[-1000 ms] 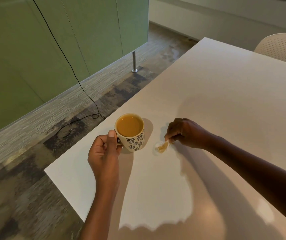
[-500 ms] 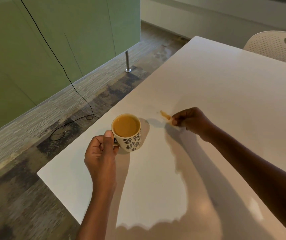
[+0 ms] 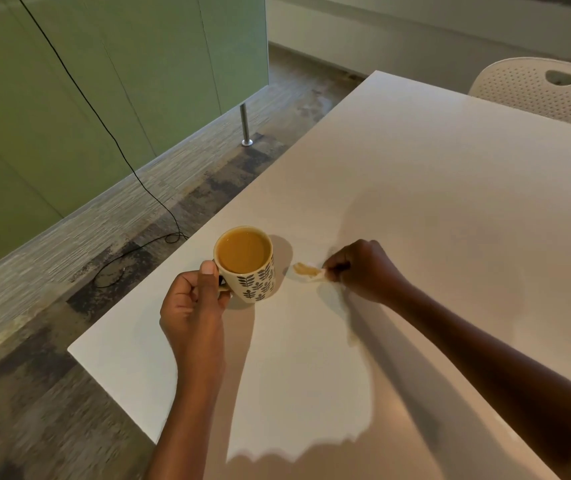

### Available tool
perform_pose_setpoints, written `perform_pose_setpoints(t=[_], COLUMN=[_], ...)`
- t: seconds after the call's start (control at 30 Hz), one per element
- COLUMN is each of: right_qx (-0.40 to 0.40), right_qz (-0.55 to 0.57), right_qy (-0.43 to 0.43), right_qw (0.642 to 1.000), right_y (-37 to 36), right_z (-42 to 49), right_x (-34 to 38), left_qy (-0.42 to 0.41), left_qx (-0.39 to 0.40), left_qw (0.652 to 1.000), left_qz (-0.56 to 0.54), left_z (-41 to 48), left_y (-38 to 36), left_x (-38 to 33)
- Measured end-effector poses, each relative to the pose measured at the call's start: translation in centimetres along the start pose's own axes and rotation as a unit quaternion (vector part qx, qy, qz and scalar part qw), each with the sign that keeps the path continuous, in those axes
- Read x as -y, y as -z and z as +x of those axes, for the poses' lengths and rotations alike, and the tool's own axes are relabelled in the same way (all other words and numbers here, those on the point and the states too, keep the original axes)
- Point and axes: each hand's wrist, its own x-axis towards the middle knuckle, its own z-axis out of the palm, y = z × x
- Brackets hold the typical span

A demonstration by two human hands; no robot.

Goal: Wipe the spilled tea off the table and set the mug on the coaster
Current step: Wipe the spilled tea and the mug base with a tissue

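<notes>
A cream mug [image 3: 247, 268] with a dark leaf pattern, nearly full of milky tea, stands on the white table [image 3: 415, 188] near its left edge. My left hand [image 3: 192, 303] grips the mug's handle, thumb up by the rim. Just right of the mug, my right hand [image 3: 363, 270] pinches a small tea-stained piece of tissue [image 3: 308, 271] whose brown end lies on the table surface. No coaster is in view. I cannot make out any spilled tea on the table apart from the stained tissue.
The table's left edge and near corner [image 3: 73, 349] lie close to the mug. A white perforated chair [image 3: 547, 88] stands at the far right. On the floor to the left run a black cable [image 3: 138, 174] and a metal post [image 3: 245, 124] by green panels.
My right hand swept the tissue away from the mug toward the far side, then drew it back down beside the mug. My left hand kept its grip on the mug, which stayed put.
</notes>
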Motion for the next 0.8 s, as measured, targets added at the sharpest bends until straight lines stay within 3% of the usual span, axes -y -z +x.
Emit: perform_pose_setpoints(t=[0.1, 0.17, 0.23, 0.33, 0.4, 0.47, 0.6, 0.8], right_qx=[0.063, 0.06, 0.039, 0.036, 0.037, 0.031, 0.013, -0.016], right_qz=[0.083, 0.226, 0.404, 0.632, 0.718, 0.759, 0.786, 0.797], right_qy=[-0.053, -0.102, -0.155, -0.182, -0.169, -0.162, -0.148, -0.164], right_qw=[0.993, 0.967, 0.901, 0.752, 0.674, 0.63, 0.599, 0.581], right_y=[-0.6, -0.8, -0.8, -1.4, -1.9, -2.5, -3.6, -4.9], right_z=[-2.4, -4.0, -5.4, -6.5, -6.8, -6.9, -6.9, -6.3], right_x=[1.0, 1.3, 1.4, 1.6, 1.9, 2.5, 3.8, 5.4], left_qy=[0.002, 0.004, 0.004, 0.0, -0.001, 0.001, 0.003, -0.003], left_qx=[0.005, 0.005, 0.006, 0.01, 0.015, 0.018, 0.035, 0.036], left_qw=[1.0, 1.0, 1.0, 1.0, 1.0, 1.0, 0.999, 0.999], left_qz=[-0.002, -0.004, -0.004, -0.001, -0.002, -0.005, -0.013, -0.016], left_z=[-0.3, -0.5, -0.7, -1.0, -1.4, -1.8, -2.7, -4.1], left_y=[0.1, 0.2, 0.1, -0.1, -0.3, -0.4, -1.1, -2.0], left_x=[-0.2, -0.6, -1.1, -2.1, -2.8, -3.5, -4.6, -5.7])
